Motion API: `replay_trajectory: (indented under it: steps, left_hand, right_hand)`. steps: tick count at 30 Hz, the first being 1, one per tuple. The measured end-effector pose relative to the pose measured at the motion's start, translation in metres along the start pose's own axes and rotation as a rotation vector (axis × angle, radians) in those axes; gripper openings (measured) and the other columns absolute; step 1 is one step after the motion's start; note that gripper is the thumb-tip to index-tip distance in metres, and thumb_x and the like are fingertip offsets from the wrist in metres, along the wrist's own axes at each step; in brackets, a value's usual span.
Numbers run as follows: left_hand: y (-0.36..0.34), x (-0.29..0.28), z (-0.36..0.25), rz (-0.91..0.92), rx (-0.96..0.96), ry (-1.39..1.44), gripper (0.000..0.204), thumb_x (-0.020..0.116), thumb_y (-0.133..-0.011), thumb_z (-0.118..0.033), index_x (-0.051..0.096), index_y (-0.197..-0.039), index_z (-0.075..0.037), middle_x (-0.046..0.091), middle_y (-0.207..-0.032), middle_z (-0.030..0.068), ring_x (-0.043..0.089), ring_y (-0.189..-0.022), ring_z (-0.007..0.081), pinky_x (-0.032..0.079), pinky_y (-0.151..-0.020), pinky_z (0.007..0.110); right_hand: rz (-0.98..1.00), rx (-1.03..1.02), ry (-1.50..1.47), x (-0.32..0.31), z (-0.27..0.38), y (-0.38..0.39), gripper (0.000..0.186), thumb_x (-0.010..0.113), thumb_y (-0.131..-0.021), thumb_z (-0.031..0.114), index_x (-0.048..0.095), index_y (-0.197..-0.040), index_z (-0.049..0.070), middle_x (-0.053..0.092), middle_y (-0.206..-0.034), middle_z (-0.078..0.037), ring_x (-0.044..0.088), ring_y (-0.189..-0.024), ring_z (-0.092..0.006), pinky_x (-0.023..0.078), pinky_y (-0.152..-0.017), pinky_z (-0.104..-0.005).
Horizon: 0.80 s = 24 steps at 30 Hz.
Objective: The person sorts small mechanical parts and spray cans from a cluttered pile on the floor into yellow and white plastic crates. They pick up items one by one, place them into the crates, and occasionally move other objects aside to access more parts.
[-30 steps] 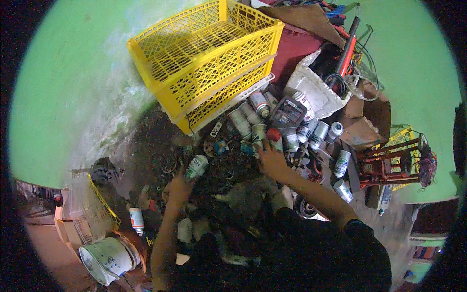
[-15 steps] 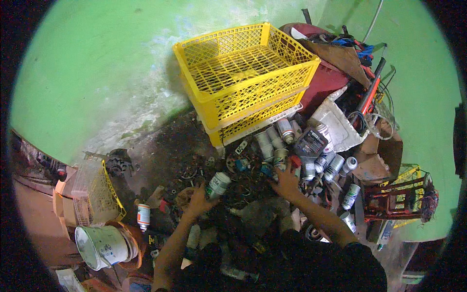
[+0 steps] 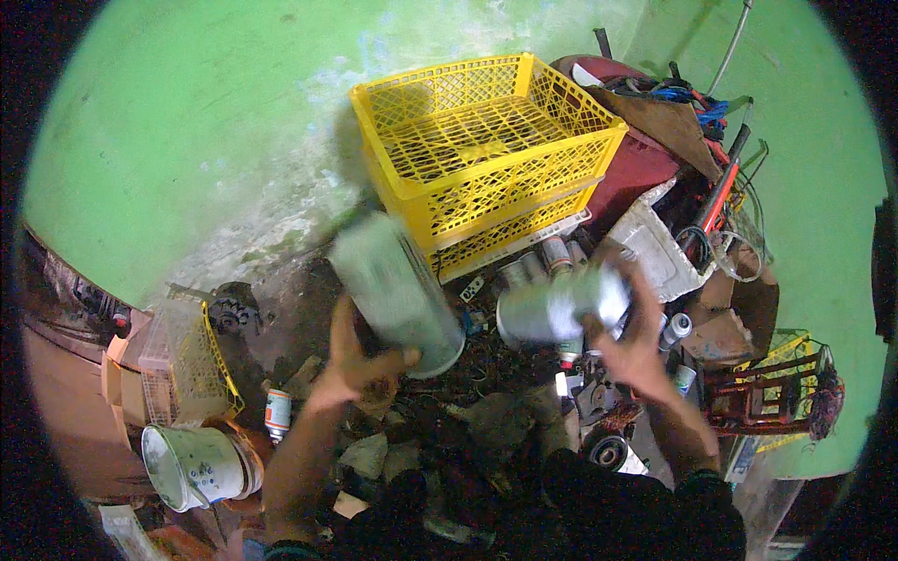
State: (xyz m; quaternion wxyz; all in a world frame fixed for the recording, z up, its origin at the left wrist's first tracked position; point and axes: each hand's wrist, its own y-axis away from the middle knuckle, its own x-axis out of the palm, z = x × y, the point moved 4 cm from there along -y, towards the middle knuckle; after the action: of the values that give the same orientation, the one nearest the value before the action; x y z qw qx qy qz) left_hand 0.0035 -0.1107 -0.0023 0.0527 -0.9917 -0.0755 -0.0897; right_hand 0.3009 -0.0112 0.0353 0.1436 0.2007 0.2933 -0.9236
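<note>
Two cans are lifted close to me, both smeared by motion. My left hand (image 3: 354, 370) has its fingers and thumb around the lower left side of a whitish-green can (image 3: 393, 285), which tilts with its upper end to the left. On the right, a silvery-white can (image 3: 547, 307) lies nearly level in my right hand (image 3: 638, 341), gripped at its right end. Their labels are too blurred to make out. The near edge of the stacked yellow crates (image 3: 524, 201) is just beyond the cans. Beneath the hands spreads a dark heap of small metal parts (image 3: 477, 369).
Aerosol cans (image 3: 557, 252) stand by the crates, with a dirty white box (image 3: 659, 243) beside them. At the left are a white bucket (image 3: 187, 467), an orange-and-white can (image 3: 277, 413) and a tipped crate (image 3: 178, 360). A reddish metal frame (image 3: 762, 397) lies at the far right.
Both hands have risen from the heap toward me. The left brought up the can it was holding; the right, earlier down among the cans, now holds one too.
</note>
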Motion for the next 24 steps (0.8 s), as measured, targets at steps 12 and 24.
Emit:
replay_trajectory:
  steps: [12, 24]
  left_hand:
    - [-0.216, 0.002, -0.059, -0.169, 0.555, -0.724, 0.097, 0.088, -0.058, -0.018, 0.028, -0.133, -0.001, 0.058, -0.116, 0.0184, 0.06, -0.108, 0.0301, 0.049, -0.093, 0.039]
    - [-0.212, -0.003, -0.045, -0.013, 0.281, -1.138, 0.068, 0.083, -0.059, -0.045, 0.065, -0.108, 0.0, 0.067, -0.108, 0.0171, 0.065, -0.1, 0.0302, 0.051, -0.087, 0.038]
  right_hand:
    - [0.0, -0.248, 0.458, 0.059, 0.002, -0.263, 0.065, 0.058, -0.081, 0.058, 0.058, -0.12, 0.005, 0.066, -0.103, -0.023, 0.064, -0.097, -0.0398, 0.051, -0.085, -0.0463]
    - [0.545, -0.031, 0.259, 0.103, -0.048, -0.252, 0.063, 0.065, -0.086, 0.04, 0.047, -0.137, 0.007, 0.052, -0.135, -0.02, 0.052, -0.121, -0.029, 0.04, -0.103, -0.035]
